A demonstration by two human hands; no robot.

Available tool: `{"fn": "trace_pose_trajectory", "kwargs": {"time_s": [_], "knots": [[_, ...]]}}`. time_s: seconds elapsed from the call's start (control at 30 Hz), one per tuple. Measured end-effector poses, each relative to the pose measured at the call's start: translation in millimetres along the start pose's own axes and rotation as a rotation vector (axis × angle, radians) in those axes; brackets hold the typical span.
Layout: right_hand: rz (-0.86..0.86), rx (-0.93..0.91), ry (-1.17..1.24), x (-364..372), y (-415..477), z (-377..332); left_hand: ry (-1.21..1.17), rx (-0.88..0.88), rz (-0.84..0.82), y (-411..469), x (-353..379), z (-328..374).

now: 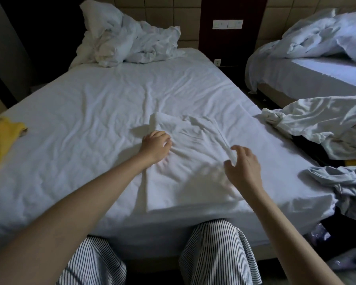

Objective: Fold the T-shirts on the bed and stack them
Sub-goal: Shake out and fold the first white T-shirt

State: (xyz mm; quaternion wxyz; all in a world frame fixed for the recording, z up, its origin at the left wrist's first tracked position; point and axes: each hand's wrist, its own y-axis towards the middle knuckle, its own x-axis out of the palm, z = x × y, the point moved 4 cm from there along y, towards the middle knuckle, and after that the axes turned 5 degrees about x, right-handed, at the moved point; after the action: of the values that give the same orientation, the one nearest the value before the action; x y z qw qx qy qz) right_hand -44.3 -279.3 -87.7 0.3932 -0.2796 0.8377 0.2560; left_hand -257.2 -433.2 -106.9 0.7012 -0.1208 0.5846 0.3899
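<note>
A white T-shirt (pixel 190 159) lies partly folded on the bed (pixel 90 124), near its front edge. My left hand (pixel 155 146) rests on the shirt's left side with its fingers curled down onto the cloth. My right hand (pixel 244 163) hovers at the shirt's right edge, fingers spread and bent, holding nothing. A yellow T-shirt (pixel 0 138) lies crumpled at the bed's far left edge.
A rumpled white duvet and pillow (pixel 125 40) are heaped at the head of the bed. Loose pale garments (pixel 321 120) pile up at the right over a dark bag. A second bed (pixel 317 64) stands at the right, across a narrow gap.
</note>
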Motion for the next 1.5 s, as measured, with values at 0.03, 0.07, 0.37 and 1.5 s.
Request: {"fn": "trace_pose_trajectory", "kwargs": {"time_s": [0.03,0.07,0.37,1.5], "knots": [[-0.005,-0.091,-0.005,5,8,-12,0.025,0.017,-0.006,6,3,3],[-0.024,-0.174,-0.016,12,17,-24,0.059,0.024,-0.026,12,7,4],[-0.363,-0.302,-0.328,114,85,-53,0.110,-0.293,-0.266,68,47,-23],[-0.160,-0.299,0.198,47,16,-17,-0.527,-0.067,-0.172,-101,-11,41]]}}
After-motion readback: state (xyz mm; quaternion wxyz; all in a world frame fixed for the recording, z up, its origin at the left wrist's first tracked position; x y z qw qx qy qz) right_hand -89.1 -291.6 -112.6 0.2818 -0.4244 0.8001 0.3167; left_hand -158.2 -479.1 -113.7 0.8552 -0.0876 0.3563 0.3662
